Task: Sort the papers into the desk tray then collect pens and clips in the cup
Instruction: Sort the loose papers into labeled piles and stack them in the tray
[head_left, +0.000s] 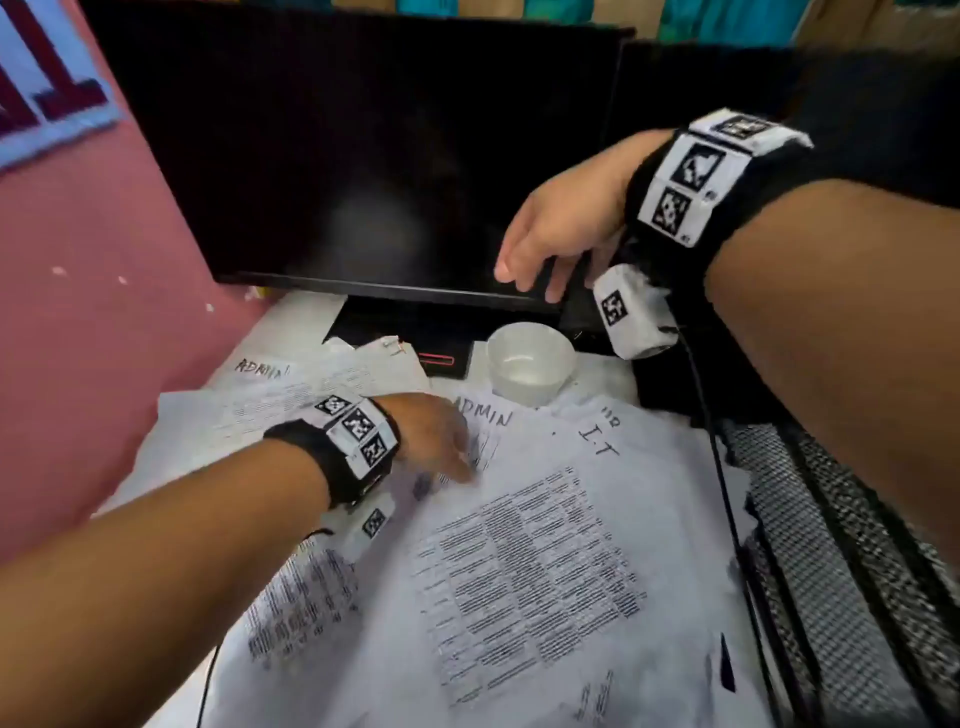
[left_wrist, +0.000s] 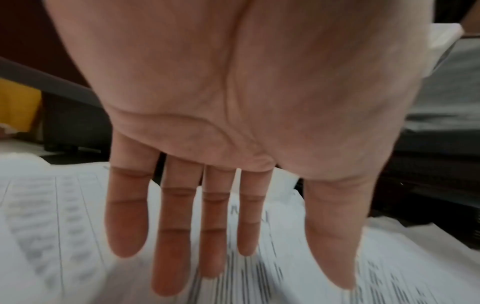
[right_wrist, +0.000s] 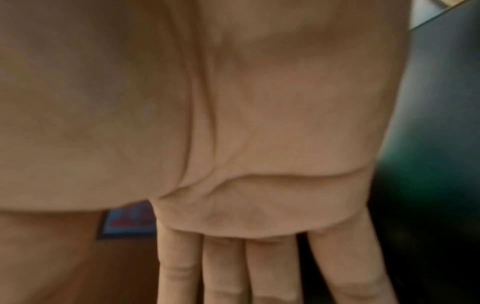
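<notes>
Printed papers (head_left: 530, 561) lie spread over the desk, some hand-marked "ADMIN" and "I.T". My left hand (head_left: 441, 447) hovers low over them near the "ADMIN" sheet, fingers straight and holding nothing; the left wrist view shows its fingers (left_wrist: 176, 236) extended above blurred paper (left_wrist: 52, 216). My right hand (head_left: 545, 244) is raised in front of the monitor, above a white cup (head_left: 530, 361), fingers loosely extended and empty. A black mesh desk tray (head_left: 831, 530) stands at the right. A dark pen (head_left: 727, 662) lies on the papers near the tray.
A black monitor (head_left: 363, 156) with its stand fills the back of the desk. A pink wall (head_left: 93, 312) bounds the left side. A black cable (head_left: 722, 467) runs from my right wrist down across the papers' right edge.
</notes>
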